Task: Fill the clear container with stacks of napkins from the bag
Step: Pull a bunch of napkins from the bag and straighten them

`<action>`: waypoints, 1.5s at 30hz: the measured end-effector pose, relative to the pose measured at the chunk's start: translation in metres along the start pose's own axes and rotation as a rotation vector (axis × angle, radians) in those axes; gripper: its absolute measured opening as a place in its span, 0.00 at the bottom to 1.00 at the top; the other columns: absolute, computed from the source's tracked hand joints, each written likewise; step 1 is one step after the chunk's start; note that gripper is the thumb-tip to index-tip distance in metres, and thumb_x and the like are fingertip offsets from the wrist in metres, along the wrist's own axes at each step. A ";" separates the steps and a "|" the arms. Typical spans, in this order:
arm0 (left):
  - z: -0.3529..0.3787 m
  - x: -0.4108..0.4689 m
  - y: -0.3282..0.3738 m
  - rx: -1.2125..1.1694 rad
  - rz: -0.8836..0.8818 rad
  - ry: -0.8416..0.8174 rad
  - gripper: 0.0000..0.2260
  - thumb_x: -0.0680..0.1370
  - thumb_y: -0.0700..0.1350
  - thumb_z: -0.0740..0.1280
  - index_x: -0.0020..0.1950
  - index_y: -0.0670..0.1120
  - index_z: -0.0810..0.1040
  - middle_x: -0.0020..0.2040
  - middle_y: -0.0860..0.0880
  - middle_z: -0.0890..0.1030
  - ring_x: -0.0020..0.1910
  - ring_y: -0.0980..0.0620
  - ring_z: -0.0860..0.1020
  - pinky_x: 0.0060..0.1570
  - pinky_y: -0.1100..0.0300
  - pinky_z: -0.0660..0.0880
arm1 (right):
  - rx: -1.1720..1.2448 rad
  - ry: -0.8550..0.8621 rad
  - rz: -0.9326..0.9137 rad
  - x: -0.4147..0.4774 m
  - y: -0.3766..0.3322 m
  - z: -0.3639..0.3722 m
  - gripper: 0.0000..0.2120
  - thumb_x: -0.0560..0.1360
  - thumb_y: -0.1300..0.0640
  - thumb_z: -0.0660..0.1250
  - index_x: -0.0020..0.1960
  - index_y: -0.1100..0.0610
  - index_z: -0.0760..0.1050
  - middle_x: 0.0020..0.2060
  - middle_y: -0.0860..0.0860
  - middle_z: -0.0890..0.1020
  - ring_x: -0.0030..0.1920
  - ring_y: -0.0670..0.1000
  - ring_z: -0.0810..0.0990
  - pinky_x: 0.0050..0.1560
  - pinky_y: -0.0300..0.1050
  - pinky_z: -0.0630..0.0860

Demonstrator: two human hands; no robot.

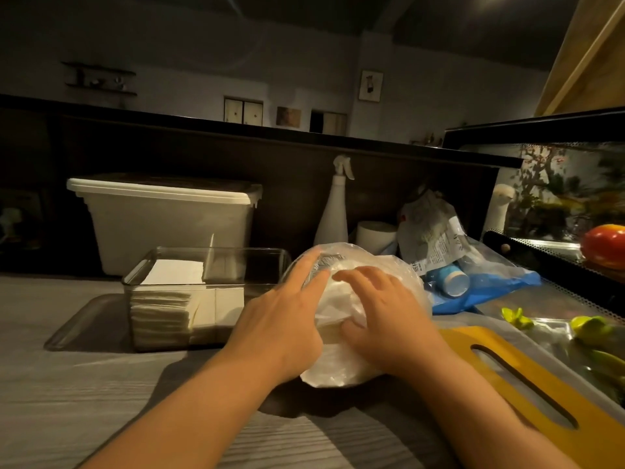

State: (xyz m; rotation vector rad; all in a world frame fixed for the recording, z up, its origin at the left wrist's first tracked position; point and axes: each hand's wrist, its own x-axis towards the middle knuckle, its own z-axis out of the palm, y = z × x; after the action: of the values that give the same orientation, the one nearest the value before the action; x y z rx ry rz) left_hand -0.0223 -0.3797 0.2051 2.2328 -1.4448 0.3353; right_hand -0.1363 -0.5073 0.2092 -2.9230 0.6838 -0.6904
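A clear plastic bag (pixel 341 367) of white napkins lies on the grey counter at centre. My left hand (pixel 284 319) presses on the bag's left side with fingers stretched toward its top. My right hand (pixel 385 319) grips the bag's right side, fingers curled into the plastic. To the left stands the clear container (pixel 270 262). A stack of white napkins (pixel 162 309) fills its left part, and a second, lower stack (pixel 220 309) sits beside it. The container's right part shows no napkins.
A dark tray (pixel 67 330) lies under the container. Behind it stand a lidded white bin (pixel 169 218), a white spray bottle (pixel 333 214), a paper roll (pixel 375 235) and crumpled bags with a blue cup (pixel 449 279). A yellow cutting board (pixel 527 384) and lime pieces (pixel 592 326) lie at right.
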 end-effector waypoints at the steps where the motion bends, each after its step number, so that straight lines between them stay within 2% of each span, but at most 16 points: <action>1: 0.000 0.000 0.001 -0.003 0.001 0.001 0.36 0.78 0.40 0.61 0.80 0.59 0.46 0.76 0.65 0.32 0.60 0.50 0.75 0.51 0.58 0.77 | -0.020 -0.007 -0.020 0.000 -0.001 0.002 0.28 0.76 0.46 0.65 0.73 0.36 0.58 0.74 0.42 0.60 0.74 0.49 0.60 0.74 0.50 0.61; 4: 0.000 -0.001 0.001 -0.018 0.002 0.005 0.36 0.78 0.40 0.60 0.80 0.60 0.45 0.77 0.66 0.32 0.60 0.49 0.75 0.47 0.60 0.72 | -0.073 0.005 -0.047 0.004 0.003 0.006 0.21 0.78 0.47 0.65 0.70 0.38 0.67 0.72 0.41 0.65 0.71 0.48 0.64 0.72 0.48 0.63; 7: 0.000 0.000 -0.001 -0.044 -0.012 -0.010 0.36 0.78 0.40 0.59 0.80 0.60 0.46 0.77 0.66 0.35 0.62 0.49 0.74 0.51 0.58 0.75 | -0.037 0.039 -0.052 0.006 0.008 0.006 0.17 0.80 0.48 0.63 0.69 0.41 0.72 0.68 0.42 0.73 0.66 0.47 0.71 0.68 0.44 0.68; 12: 0.003 0.001 -0.001 -0.047 -0.001 -0.017 0.36 0.77 0.40 0.60 0.80 0.60 0.48 0.78 0.65 0.37 0.65 0.48 0.73 0.57 0.52 0.77 | -0.022 0.063 -0.008 0.005 0.007 0.001 0.22 0.79 0.55 0.64 0.72 0.43 0.70 0.69 0.43 0.74 0.67 0.47 0.71 0.67 0.43 0.68; 16: 0.005 0.001 0.000 -0.049 0.000 -0.019 0.36 0.78 0.41 0.61 0.80 0.60 0.48 0.78 0.66 0.38 0.70 0.49 0.69 0.61 0.51 0.76 | -0.096 0.037 -0.017 0.007 0.006 0.002 0.22 0.79 0.52 0.65 0.72 0.42 0.70 0.71 0.42 0.73 0.69 0.47 0.70 0.69 0.44 0.67; 19: 0.005 0.002 -0.001 -0.067 -0.006 -0.023 0.36 0.78 0.40 0.62 0.80 0.60 0.49 0.78 0.66 0.41 0.67 0.49 0.71 0.60 0.51 0.77 | -0.089 0.046 0.018 0.009 0.009 0.002 0.23 0.80 0.54 0.63 0.74 0.43 0.68 0.72 0.43 0.72 0.71 0.48 0.70 0.70 0.45 0.66; 24: 0.005 0.002 -0.002 -0.093 -0.012 -0.026 0.35 0.78 0.41 0.62 0.80 0.60 0.50 0.78 0.65 0.42 0.67 0.48 0.72 0.61 0.51 0.77 | -0.095 -0.004 0.058 0.009 0.012 0.000 0.24 0.81 0.57 0.60 0.74 0.40 0.66 0.70 0.45 0.75 0.68 0.49 0.72 0.65 0.43 0.68; 28: 0.005 0.003 -0.006 -0.166 -0.010 -0.020 0.34 0.77 0.39 0.62 0.79 0.60 0.54 0.78 0.66 0.45 0.66 0.49 0.72 0.59 0.51 0.77 | -0.039 0.021 0.050 0.005 0.012 -0.005 0.24 0.81 0.59 0.60 0.72 0.38 0.70 0.66 0.46 0.79 0.63 0.49 0.76 0.60 0.42 0.71; 34: 0.003 0.001 -0.018 -0.319 0.039 0.062 0.32 0.73 0.42 0.68 0.74 0.61 0.63 0.74 0.68 0.56 0.65 0.53 0.71 0.59 0.52 0.77 | 0.155 0.069 0.022 -0.001 0.010 -0.010 0.28 0.77 0.66 0.61 0.67 0.37 0.75 0.63 0.44 0.81 0.64 0.50 0.76 0.61 0.45 0.73; 38: 0.004 0.002 -0.021 -0.355 0.040 0.095 0.32 0.73 0.43 0.72 0.72 0.62 0.66 0.71 0.68 0.61 0.64 0.56 0.70 0.58 0.58 0.75 | 0.185 0.111 -0.006 -0.002 0.011 -0.010 0.28 0.77 0.65 0.62 0.66 0.36 0.75 0.63 0.42 0.81 0.65 0.48 0.75 0.61 0.43 0.74; 41: 0.006 0.002 -0.020 -0.320 0.056 0.105 0.33 0.72 0.44 0.74 0.73 0.62 0.65 0.73 0.66 0.62 0.68 0.56 0.69 0.61 0.56 0.76 | 0.230 0.137 -0.031 -0.003 0.010 -0.010 0.26 0.77 0.64 0.65 0.66 0.36 0.75 0.61 0.43 0.81 0.63 0.49 0.77 0.62 0.48 0.77; 45: 0.007 0.001 -0.020 -0.285 0.069 0.132 0.32 0.72 0.44 0.74 0.72 0.62 0.66 0.71 0.64 0.65 0.64 0.57 0.71 0.54 0.59 0.78 | 0.290 0.166 -0.085 -0.003 0.008 -0.010 0.25 0.77 0.63 0.67 0.65 0.36 0.76 0.59 0.42 0.82 0.61 0.48 0.78 0.61 0.50 0.78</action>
State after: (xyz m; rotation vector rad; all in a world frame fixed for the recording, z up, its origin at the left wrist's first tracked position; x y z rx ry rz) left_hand -0.0036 -0.3776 0.1943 1.9027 -1.4061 0.2739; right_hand -0.1462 -0.5129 0.2162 -2.6615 0.4303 -0.9613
